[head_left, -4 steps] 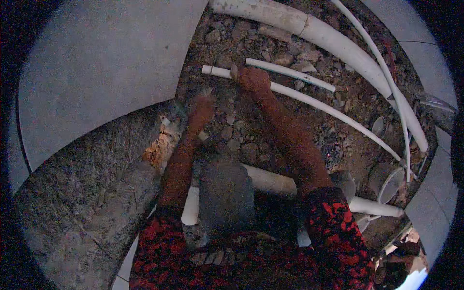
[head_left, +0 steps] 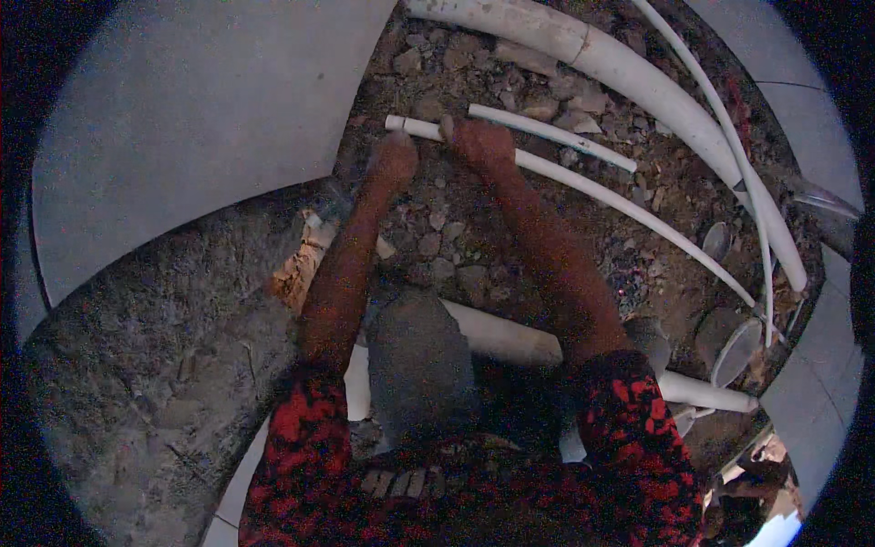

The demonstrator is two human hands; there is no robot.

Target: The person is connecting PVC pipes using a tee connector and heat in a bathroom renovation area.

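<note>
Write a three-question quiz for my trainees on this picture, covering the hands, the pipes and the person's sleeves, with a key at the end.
1. Which hand is closed around the long, thin white pipe?
2. True or false: in the picture, the short, thin white pipe lies between the long pipe and the thick white pipe.
3. What colours show on the patterned fabric sleeves?
A) green and white
B) plain yellow
C) red and black

Key:
1. The right hand.
2. True.
3. C.
</note>
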